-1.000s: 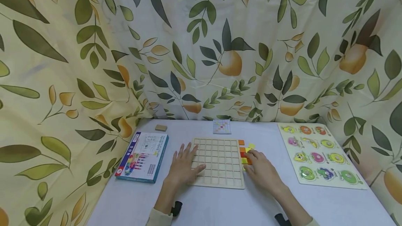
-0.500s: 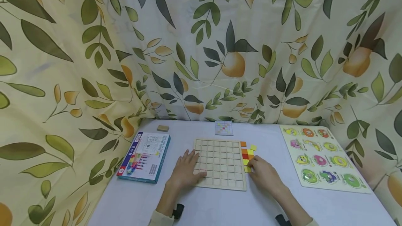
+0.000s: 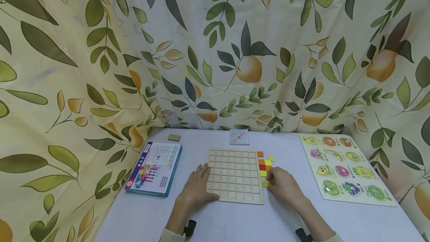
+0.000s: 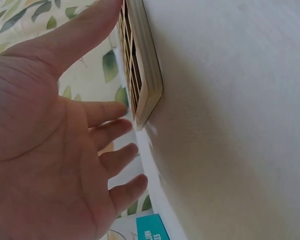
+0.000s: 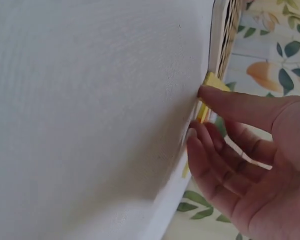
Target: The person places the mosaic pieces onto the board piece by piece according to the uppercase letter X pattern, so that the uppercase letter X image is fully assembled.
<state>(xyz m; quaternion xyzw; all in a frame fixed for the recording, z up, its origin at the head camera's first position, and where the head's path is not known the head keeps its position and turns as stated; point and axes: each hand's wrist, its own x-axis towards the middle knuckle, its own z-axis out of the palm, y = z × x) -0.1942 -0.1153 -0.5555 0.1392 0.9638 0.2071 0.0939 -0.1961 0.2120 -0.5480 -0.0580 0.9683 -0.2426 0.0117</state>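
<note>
A pale wooden grid board [image 3: 235, 174] lies flat on the white table [image 3: 235, 219]. My left hand [image 3: 199, 186] rests open at the board's near left corner. In the left wrist view its thumb lies along the board [image 4: 146, 75] and its fingers [image 4: 115, 131] are spread beside the edge. My right hand [image 3: 281, 183] is at the board's right side, near the front. It pinches a yellow tile [image 3: 265, 184] between thumb and fingers. The right wrist view shows this yellow tile [image 5: 213, 81] under the thumb tip, close to the board's edge. Orange, red and yellow tiles [image 3: 263, 163] lie just beyond.
A blue box [image 3: 154, 169] lies left of the board, with a small wooden block [image 3: 174, 137] behind it. A pattern card [image 3: 239, 136] sits at the back. A fruit peg puzzle [image 3: 346, 165] fills the right side. Leaf-print curtain [image 3: 215, 55] closes in the table.
My right hand has drawn back along the board's right edge toward me, bringing a yellow tile out of the cluster. My left hand slid slightly toward the near left corner.
</note>
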